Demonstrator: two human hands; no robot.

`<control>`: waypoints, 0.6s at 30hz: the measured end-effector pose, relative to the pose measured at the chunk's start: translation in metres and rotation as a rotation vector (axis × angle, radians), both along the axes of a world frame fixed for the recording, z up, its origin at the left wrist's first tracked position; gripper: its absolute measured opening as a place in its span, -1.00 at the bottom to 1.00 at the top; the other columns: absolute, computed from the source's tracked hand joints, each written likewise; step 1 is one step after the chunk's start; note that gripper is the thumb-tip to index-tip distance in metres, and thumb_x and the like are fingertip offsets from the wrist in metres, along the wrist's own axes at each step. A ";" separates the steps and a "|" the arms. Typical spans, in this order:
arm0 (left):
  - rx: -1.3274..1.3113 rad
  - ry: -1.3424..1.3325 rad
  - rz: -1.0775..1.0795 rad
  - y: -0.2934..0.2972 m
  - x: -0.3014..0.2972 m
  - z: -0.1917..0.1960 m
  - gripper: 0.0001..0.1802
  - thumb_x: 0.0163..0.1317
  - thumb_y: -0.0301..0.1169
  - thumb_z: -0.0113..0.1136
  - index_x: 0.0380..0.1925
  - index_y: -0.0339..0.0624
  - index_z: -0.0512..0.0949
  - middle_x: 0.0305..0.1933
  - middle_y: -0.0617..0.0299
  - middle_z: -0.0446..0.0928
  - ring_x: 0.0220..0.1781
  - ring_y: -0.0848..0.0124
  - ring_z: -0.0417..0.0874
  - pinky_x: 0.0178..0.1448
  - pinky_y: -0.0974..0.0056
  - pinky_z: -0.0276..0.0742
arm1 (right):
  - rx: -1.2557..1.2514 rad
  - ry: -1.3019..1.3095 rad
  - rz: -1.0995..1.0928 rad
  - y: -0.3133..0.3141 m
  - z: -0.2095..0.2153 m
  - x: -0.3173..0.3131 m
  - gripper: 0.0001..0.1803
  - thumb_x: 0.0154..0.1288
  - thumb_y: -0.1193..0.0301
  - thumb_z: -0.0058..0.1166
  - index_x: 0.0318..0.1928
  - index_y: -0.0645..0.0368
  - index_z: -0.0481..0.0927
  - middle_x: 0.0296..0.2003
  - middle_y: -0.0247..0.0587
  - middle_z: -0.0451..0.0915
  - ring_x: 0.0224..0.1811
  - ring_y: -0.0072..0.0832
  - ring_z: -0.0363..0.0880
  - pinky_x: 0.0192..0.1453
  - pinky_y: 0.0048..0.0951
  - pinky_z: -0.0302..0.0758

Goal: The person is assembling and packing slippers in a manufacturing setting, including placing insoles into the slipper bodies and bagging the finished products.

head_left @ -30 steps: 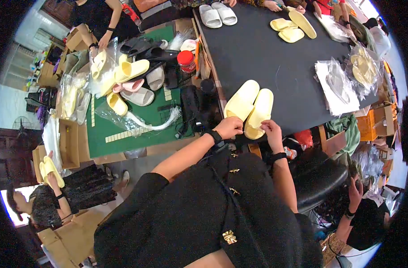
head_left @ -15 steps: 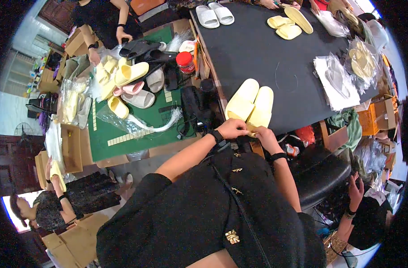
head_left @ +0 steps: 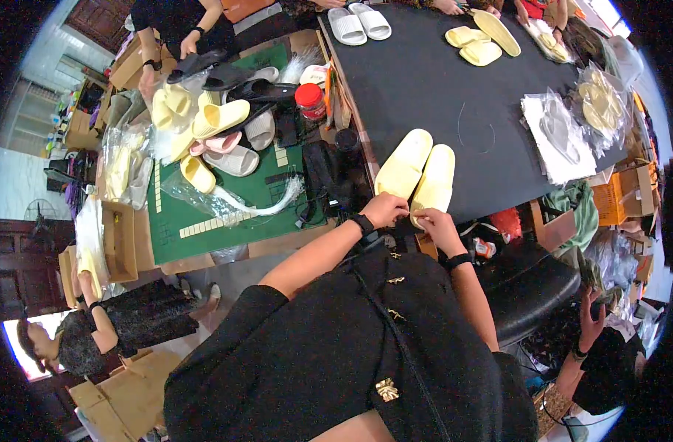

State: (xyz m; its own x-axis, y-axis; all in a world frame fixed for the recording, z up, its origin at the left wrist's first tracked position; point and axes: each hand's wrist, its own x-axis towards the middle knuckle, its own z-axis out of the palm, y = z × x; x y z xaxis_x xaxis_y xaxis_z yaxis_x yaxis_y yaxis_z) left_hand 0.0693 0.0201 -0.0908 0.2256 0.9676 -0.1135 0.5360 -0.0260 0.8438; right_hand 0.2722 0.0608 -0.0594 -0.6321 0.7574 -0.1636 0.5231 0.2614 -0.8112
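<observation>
A pair of pale yellow slide sandals lies side by side at the near edge of the dark table, the left slide (head_left: 404,160) and the right slide (head_left: 435,175). My left hand (head_left: 384,211) is closed at the near end of the left slide and covers it; what its fingertips pinch is too small to make out. My right hand (head_left: 440,228) grips the near end of the right slide, thumb on top. A thin clear loop (head_left: 475,131) lies on the table beyond the slides.
Grey-white slides (head_left: 358,25), more yellow slides (head_left: 478,48) and bagged pairs (head_left: 598,105) lie on the dark table (head_left: 417,81). The green table (head_left: 204,243) bears piled slides, a red-lidded jar (head_left: 310,101) and clear plastic strands (head_left: 288,193). Co-workers stand around; a black stool (head_left: 535,295) is near my right.
My fingertips, close together before, have moved apart. My right thumb now lies on the right slide's near end. A co-worker at the far left has shifted a black slide.
</observation>
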 end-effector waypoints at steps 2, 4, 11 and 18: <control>-0.055 -0.148 0.114 -0.001 0.000 0.001 -0.85 0.10 -0.39 0.18 -0.41 -0.25 0.61 -0.52 0.15 0.60 -0.47 0.37 0.62 -0.33 0.28 0.50 | 0.052 0.024 -0.044 0.003 -0.006 0.008 -0.83 0.13 0.53 0.09 -0.23 0.20 0.61 -0.32 -0.03 0.61 -0.26 -0.20 0.61 -0.16 -0.36 0.50; -0.064 -0.142 0.123 -0.001 -0.001 0.003 -0.85 0.11 -0.38 0.18 -0.40 -0.24 0.61 -0.52 0.15 0.60 -0.49 0.37 0.62 -0.34 0.28 0.50 | 0.051 0.052 -0.091 0.006 -0.014 0.011 -0.84 0.13 0.54 0.08 -0.25 0.21 0.62 -0.33 -0.06 0.62 -0.27 -0.20 0.60 -0.16 -0.38 0.50; -0.025 -0.006 0.078 0.001 0.001 0.006 -0.82 0.12 -0.34 0.16 -0.39 -0.20 0.62 -0.50 0.11 0.60 -0.48 0.33 0.63 -0.31 0.27 0.51 | 0.035 -0.131 -0.074 0.007 0.011 -0.012 -0.87 0.21 0.47 0.05 -0.28 0.26 0.58 -0.51 -0.09 0.58 -0.50 -0.35 0.58 -0.37 -0.38 0.47; -0.201 -0.043 0.077 0.009 -0.002 0.004 -0.81 0.17 -0.34 0.09 -0.39 -0.20 0.62 -0.49 0.10 0.60 -0.51 0.33 0.61 -0.32 0.27 0.52 | -0.120 0.047 -0.076 0.014 0.010 -0.014 -0.84 0.23 0.51 0.01 -0.20 0.30 0.57 -0.52 -0.23 0.60 -0.53 -0.61 0.50 -0.42 -0.54 0.43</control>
